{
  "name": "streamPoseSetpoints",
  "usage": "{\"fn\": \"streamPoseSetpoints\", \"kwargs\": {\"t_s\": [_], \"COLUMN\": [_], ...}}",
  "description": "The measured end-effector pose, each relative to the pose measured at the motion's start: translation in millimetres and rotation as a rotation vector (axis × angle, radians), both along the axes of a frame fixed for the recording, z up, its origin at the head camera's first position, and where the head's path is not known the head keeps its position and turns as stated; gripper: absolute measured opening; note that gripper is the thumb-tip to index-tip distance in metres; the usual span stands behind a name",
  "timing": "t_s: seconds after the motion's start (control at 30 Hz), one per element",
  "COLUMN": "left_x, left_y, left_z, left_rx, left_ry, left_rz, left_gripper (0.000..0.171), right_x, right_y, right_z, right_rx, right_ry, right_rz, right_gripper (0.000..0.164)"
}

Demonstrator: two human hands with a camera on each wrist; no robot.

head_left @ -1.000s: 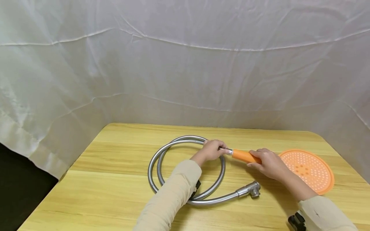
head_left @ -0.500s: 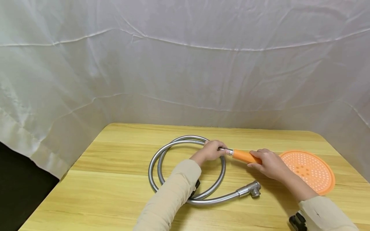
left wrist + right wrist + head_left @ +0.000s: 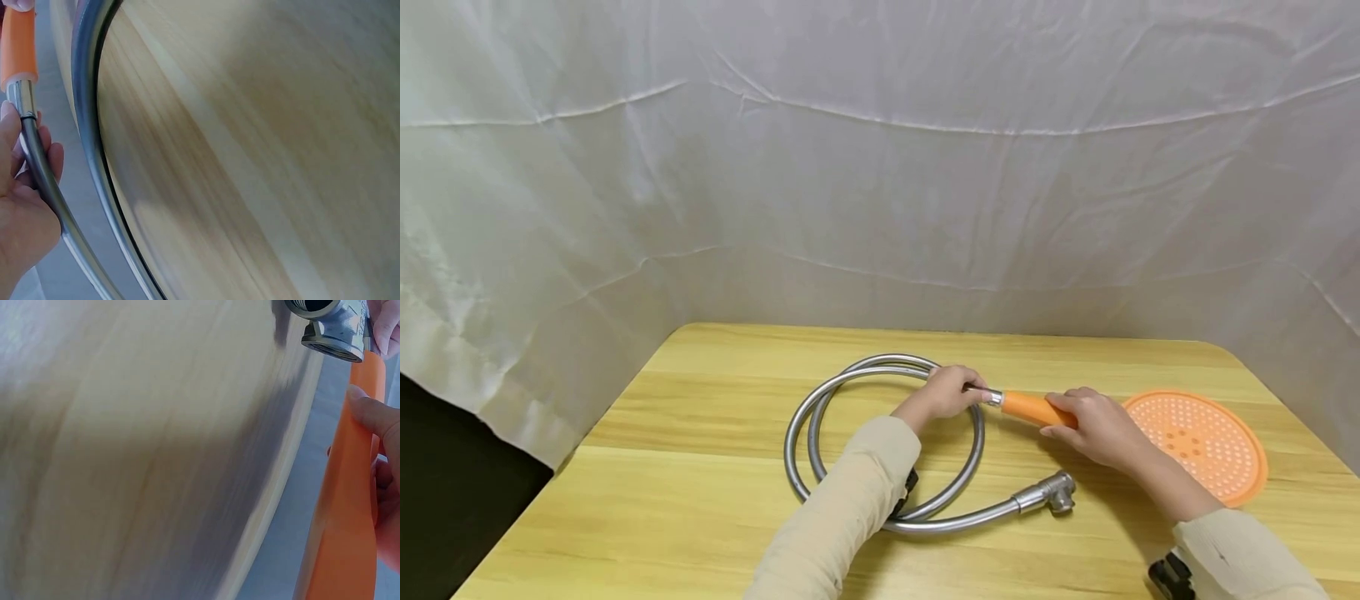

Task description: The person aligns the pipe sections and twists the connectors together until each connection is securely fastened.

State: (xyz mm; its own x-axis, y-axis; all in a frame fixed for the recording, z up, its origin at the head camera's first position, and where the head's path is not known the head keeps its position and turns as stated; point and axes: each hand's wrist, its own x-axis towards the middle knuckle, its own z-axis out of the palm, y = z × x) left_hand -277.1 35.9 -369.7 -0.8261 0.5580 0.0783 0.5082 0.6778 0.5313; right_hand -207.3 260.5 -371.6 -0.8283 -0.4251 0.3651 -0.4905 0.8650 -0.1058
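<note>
An orange shower head with a round dotted face (image 3: pixel 1198 446) lies to the right, its handle (image 3: pixel 1030 407) pointing left. My right hand (image 3: pixel 1097 425) grips that handle, the thumb (image 3: pixel 369 412) along its side. My left hand (image 3: pixel 947 392) pinches the end of a silver shower hose (image 3: pixel 53 194) at its metal nut (image 3: pixel 22 98). The nut meets the tip of the orange handle; whether the threads are engaged cannot be seen. Behind and below the left forearm, the hose lies coiled in loops (image 3: pixel 792 450).
The hose's other end carries an angled metal fitting (image 3: pixel 1054 492) in front of the right hand. Everything rests on a wood-grain table (image 3: pixel 700 483). Pale cloth (image 3: pixel 880 208) hangs along the back and sides.
</note>
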Motion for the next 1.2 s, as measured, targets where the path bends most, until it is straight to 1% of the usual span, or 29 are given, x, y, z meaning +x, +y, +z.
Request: {"fn": "streamPoseSetpoints", "kwargs": {"t_s": [0.33,0.6,0.7,0.87,1.0,1.2], "left_x": [0.3,0.8,0.2,-1.5,-1.8,-0.2], "left_y": [-0.3,-1.1,-1.3,-0.3,0.4,-0.1], "left_z": [2.2,1.2,0.9,-0.4,-1.3,0.3], "left_rx": [0.004,0.019,-0.006,-0.065,-0.083,-0.051], "left_ry": [-0.048,-0.006,0.013,0.030,0.027,-0.002], "left_rz": [0.001,-0.003,-0.011,-0.032,-0.023,-0.025], "left_gripper": [0.019,0.017,0.024,0.028,0.027,0.024], "right_x": [0.4,-1.0,-2.0,-2.6,-2.6,-2.7], "right_y": [0.9,0.8,0.9,1.3,1.6,1.7], "right_z": [-2.5,-1.2,-1.1,-1.3,-1.9,-2.8], "right_rx": [0.002,0.008,0.004,0.005,0.013,0.013], "right_ry": [0.027,0.011,0.007,-0.002,0.003,0.009], "right_rz": [0.021,-0.003,-0.009,-0.018,-0.013,-0.005], "right_gripper": [0.044,0.046,0.046,0.046,0.046,0.046]}}
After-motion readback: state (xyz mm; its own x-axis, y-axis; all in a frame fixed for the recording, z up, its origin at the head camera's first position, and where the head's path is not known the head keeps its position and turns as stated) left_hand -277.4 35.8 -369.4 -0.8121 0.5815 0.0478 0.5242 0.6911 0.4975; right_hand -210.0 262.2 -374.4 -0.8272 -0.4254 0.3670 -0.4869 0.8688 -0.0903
